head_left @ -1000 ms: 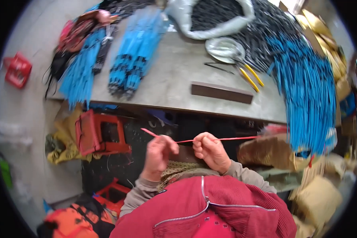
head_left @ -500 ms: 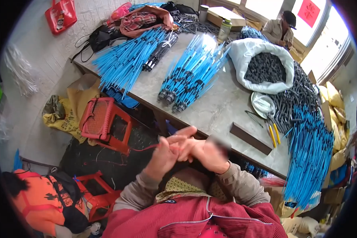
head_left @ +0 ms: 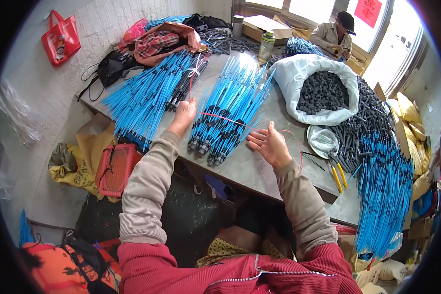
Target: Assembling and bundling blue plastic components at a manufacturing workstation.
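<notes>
My left hand (head_left: 185,115) is closed on a thin red string (head_left: 218,116), by the left side of the middle bundle of blue rods (head_left: 223,110). From there the string stretches over the bundle, which lies on the table with its dark ends toward me. My right hand (head_left: 270,146) is beside the bundle's right side, palm showing and fingers stretched out. The string reaches its fingers and loops on behind it. Whether the string lies on or between those fingers cannot be made out. Left of my left hand lie another bundle of blue rods (head_left: 149,95) and a tied black bundle (head_left: 187,81).
A white sack of small black parts (head_left: 323,93) stands at right, beside loose black pieces and a pile of blue rods (head_left: 384,196). Yellow-handled pliers (head_left: 337,176) lie near a dark bar (head_left: 326,193). A red stool (head_left: 116,169) is left; a person (head_left: 333,36) sits far right.
My hands were together above the table's near edge. They have moved apart and forward, one to each side of the middle bundle, with the red string now stretched across it.
</notes>
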`<state>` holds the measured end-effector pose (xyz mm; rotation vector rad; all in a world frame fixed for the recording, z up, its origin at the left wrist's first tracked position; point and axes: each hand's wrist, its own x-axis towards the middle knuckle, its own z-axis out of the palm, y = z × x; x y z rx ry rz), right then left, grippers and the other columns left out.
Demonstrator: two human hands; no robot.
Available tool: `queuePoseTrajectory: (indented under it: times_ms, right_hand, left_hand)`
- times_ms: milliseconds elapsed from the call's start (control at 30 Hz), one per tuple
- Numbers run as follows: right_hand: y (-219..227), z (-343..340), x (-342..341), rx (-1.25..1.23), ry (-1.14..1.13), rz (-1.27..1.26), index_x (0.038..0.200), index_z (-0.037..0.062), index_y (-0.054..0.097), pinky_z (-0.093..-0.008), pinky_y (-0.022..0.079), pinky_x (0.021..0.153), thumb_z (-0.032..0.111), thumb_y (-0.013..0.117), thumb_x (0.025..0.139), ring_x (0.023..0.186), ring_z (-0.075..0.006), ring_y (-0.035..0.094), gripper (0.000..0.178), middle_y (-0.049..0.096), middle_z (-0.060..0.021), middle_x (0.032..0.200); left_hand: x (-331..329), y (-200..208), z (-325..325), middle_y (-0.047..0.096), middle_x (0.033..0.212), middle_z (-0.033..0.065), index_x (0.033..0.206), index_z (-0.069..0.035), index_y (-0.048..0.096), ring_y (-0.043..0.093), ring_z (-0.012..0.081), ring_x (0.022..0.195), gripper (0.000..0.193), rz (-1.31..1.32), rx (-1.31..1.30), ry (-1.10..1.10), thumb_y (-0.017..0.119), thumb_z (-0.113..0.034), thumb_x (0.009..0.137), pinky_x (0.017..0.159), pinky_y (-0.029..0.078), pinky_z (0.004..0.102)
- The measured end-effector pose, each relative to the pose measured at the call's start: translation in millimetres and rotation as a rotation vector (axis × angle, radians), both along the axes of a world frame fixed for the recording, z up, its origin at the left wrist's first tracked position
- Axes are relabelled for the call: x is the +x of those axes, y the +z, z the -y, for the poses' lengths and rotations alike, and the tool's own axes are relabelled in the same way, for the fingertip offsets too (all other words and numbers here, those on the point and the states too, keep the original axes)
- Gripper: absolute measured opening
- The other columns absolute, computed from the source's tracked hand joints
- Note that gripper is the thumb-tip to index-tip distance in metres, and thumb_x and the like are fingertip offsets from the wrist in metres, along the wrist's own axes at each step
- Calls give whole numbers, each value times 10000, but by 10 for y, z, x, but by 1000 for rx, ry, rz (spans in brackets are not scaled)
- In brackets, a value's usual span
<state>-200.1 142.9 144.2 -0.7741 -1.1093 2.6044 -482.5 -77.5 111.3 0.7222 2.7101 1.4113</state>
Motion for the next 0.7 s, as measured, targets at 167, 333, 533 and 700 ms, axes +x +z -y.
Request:
queuePoseTrajectory:
  times_ms: [167,333,533,700]
  right_hand:
    - [-101,-445,-323,-175,-63,10,1458,-125,257,-556,493,1015,532,396,1060,1229,-461,550,781,441,-340,1415]
    - [-177,-507,-800,-131,3,-48,1328,-64,476,-531,519,991,522,366,1071,1125,-387,624,649,601,-257,1279]
    - [220,-281,-671,-193,-247,-129,1140,36,618,-375,589,694,462,373,1090,815,-194,682,494,703,-85,1030]
    - [607,-240,-311,-57,-319,-323,1143,56,634,-326,575,728,425,357,1103,814,-140,671,463,703,-44,1022]
  left_hand:
    - [229,375,-748,520,640,21,779,-99,550,486,173,595,497,589,294,14,485,-525,1027,547,428,392]
    - [-24,209,-915,552,692,34,744,-111,601,496,175,611,470,197,188,-254,534,-490,1011,601,433,389]
    - [569,532,-970,672,931,28,1033,-27,688,601,124,789,383,606,540,-270,508,-364,1067,775,496,304]
    - [861,1055,-980,636,963,9,1165,-13,636,583,66,766,382,747,1029,-330,499,-358,1076,665,497,227]
